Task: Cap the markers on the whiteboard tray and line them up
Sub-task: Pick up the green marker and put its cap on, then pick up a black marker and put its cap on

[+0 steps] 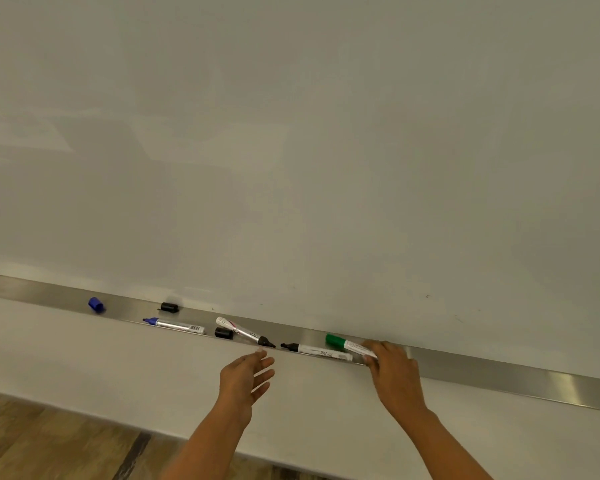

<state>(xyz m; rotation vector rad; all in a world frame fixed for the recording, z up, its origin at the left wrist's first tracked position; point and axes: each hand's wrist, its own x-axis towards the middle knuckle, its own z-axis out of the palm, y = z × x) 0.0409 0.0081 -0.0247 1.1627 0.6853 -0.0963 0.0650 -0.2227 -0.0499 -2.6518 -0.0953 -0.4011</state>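
One green marker is pinched by the right hand, left hand spread nearby.

Dim, even light; faint glare on the whiteboard; curved edges.

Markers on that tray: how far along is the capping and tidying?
Done: only the green marker is capped. In hand: the right hand holds it on the tray; the left hand hovers open. Left: the blue marker, the tilted black marker and the other black marker lie uncapped, their blue cap and two black caps loose, nothing lined up.
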